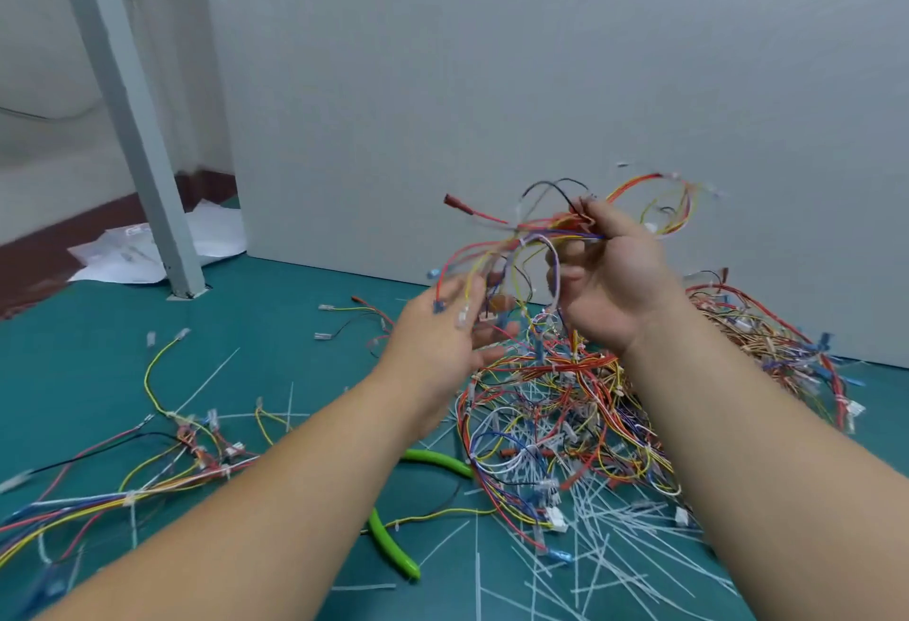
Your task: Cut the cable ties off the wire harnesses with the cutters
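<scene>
While right hand [610, 276] grips a multicoloured wire harness [538, 241] aloft, left hand [438, 340] spread loose beneath, green-handled cutters [393, 549] near.

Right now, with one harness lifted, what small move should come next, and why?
Probably the left hand goes down for the green cutters: they lie untouched on the mat between the arms, its fingers look free, and the right hand grips the lifted harness.

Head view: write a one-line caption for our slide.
The right hand grips a wire harness above the pile, open left hand beside its dangling ends; green-handled cutters lie on the mat.
</scene>
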Demonstrator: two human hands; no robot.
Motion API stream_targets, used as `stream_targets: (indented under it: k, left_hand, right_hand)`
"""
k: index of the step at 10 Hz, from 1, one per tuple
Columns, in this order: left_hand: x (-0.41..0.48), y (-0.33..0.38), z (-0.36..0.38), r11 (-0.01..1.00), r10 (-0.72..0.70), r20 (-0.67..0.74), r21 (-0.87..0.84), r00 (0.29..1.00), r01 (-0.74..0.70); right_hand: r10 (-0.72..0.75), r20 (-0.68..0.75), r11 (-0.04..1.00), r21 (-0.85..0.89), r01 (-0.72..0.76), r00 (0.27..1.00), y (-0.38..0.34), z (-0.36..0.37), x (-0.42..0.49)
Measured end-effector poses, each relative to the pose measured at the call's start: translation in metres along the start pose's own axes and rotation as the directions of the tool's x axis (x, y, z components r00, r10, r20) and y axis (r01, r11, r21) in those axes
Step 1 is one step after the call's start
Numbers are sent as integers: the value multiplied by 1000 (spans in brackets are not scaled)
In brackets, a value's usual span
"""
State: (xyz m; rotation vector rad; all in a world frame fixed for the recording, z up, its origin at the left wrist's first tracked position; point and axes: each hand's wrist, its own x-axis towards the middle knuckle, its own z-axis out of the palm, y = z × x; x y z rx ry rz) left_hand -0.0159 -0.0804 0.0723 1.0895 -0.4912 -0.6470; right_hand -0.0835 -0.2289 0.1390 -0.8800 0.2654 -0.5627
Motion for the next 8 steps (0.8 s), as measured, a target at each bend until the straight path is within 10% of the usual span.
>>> stream_targets:
  k: [3,4,5,6,7,8]
  left_hand:
    - [-58,-34,-59,689,308,32,681,951,-246]
    - [-81,-49,-71,464,379,162,819,911,-338]
    - [-90,-69,-80,289,400,275,867,874,-405]
    - [-91,-81,-87,204,372,257,915,892,-349]
    - [-89,-87,-89,166,382,294,911,876,-378]
    - [-90,-89,-89,176,391,328,890,860,-420]
  right_hand:
    - [-241,-44,900,-385,206,970,-81,-6,9]
    - [-581,55,523,-739,424,812,-103,-9,17]
    - [-673,346,-158,-931,330,654,-122,-25,27]
    - [-436,486,-680,-729,77,757,-122,-49,31]
    - [-248,178,-829,-548,-113,952,-108,-73,31]
    - [-79,-31,-866,-493,-84,996,-102,-84,22]
